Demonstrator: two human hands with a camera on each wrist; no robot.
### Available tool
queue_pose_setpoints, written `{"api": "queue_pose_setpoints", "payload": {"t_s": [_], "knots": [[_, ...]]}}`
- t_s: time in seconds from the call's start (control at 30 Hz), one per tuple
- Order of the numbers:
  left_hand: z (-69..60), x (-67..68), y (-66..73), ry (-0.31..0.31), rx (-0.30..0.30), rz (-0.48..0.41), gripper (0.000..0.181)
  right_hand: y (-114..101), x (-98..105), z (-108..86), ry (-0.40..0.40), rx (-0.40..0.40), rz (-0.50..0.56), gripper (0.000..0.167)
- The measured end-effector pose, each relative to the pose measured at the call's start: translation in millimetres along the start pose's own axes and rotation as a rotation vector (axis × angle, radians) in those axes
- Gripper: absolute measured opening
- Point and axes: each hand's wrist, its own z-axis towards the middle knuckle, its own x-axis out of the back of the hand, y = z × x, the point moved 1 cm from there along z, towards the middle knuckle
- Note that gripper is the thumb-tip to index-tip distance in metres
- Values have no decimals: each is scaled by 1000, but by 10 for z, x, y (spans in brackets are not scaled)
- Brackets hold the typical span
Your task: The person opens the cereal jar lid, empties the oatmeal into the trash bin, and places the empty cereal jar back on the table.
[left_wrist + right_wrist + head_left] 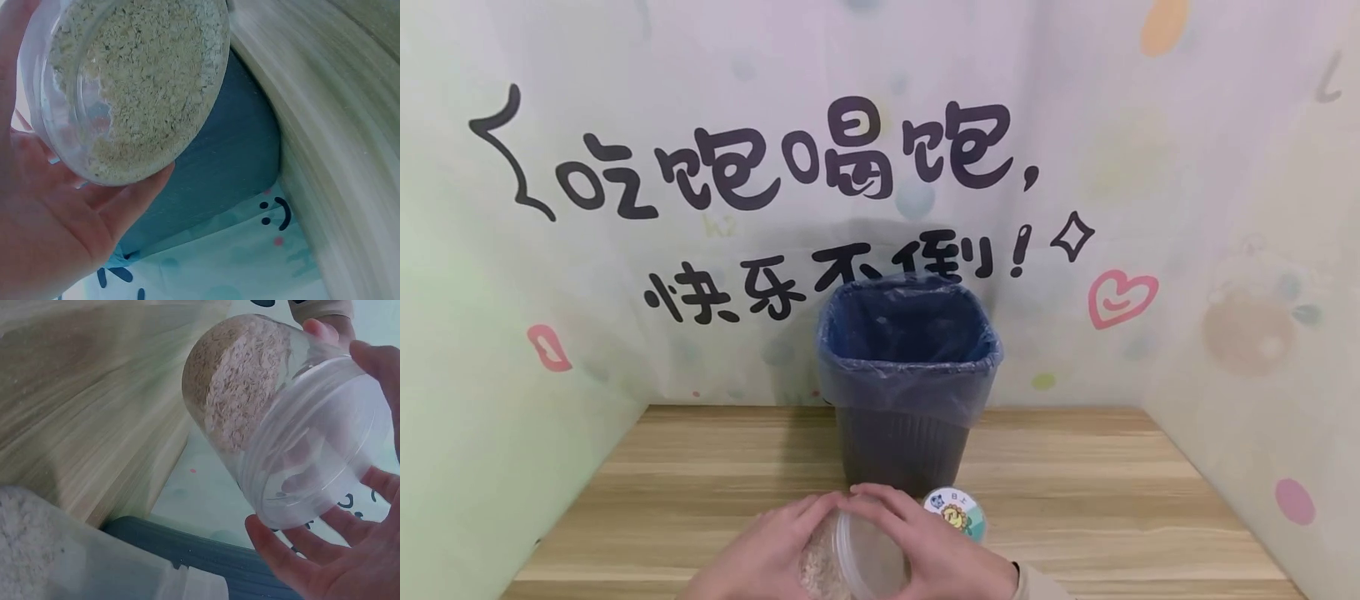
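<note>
A clear round jar (244, 381), partly filled with pale flakes, is tilted between the two hands. In the left wrist view the flakes (150, 81) show through its base. My left hand (767, 550) grips the jar's body near the base, fingers curved around its side. With spread, bent fingers, my right hand (940, 558) grips the rim of the translucent lid (876, 550), which sits on the jar's mouth. Beside the right hand stands a second container with a sunflower picture on its lid (955, 512); pale flakes (28, 544) show through its wall.
A dark waste bin (902, 450) with a blue plastic liner (910, 383) stands behind the hands on the wood-grain table (722, 467). Pale printed sheets with black writing (722, 167) close off the back and sides.
</note>
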Motion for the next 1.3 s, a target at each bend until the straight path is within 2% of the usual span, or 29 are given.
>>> {"api": "queue_pose_setpoints", "payload": {"t_s": [0.13, 0.3, 0.43, 0.53, 0.63, 0.83, 1.0, 1.17, 1.3], "knots": [[-13, -8, -42, -71, 33, -87, 91, 1, 3, 1, -43, 29, 12, 88], [-18, -15, -79, -155, 66, -260, 85, -19, 6, -3, -33, 129, -35, 81], [-10, -35, -129, -189, 46, -348, 81, -51, 87, -20, 23, 250, -217, 80], [-23, -55, -216, -166, 11, -398, 83, -48, 234, -46, 117, 322, -408, 84], [-53, -67, -321, -112, 8, -437, 86, -13, 413, -105, 175, 297, -474, 90], [-135, -81, -457, -18, 91, -363, 97, 95, 709, -316, 200, 158, -426, 95], [-211, -74, -547, 21, 143, -334, 101, 222, 918, -544, 230, 49, -467, 97], [-251, -33, -663, 75, 178, -338, 98, 458, 1076, -753, 277, -39, -548, 97], [-274, 28, -750, 117, 218, -353, 98, 705, 1121, -890, 295, -91, -579, 94]]}}
